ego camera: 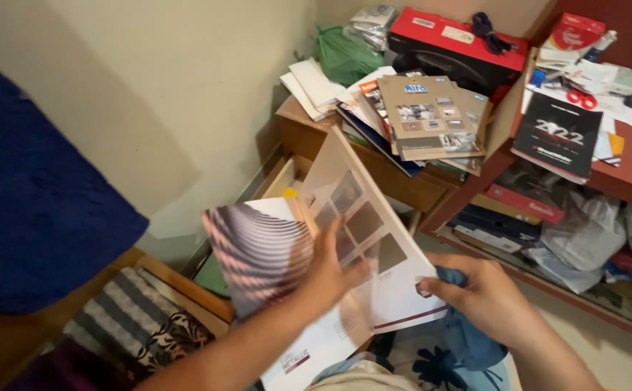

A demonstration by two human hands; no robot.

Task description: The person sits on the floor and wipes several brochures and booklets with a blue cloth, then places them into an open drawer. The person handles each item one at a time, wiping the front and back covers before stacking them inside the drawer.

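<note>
Left hand [330, 271] spread flat inside open catalogue [363, 239], holding page; right hand [475, 293] pinching lower corner plus blue cloth [468, 337] — mid page-turn; next needs clean single-sheet lift.

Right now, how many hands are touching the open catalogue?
2: the left hand presses on the pages of the catalogue at the middle, and the right hand pinches its lower right corner.

Your left hand [330, 271] is reaching up from the lower centre of the frame, fingers spread flat, forearm angling in from the bottom. Your right hand [478, 293] is sitting at lower right, fingers curled and pinching.
</note>
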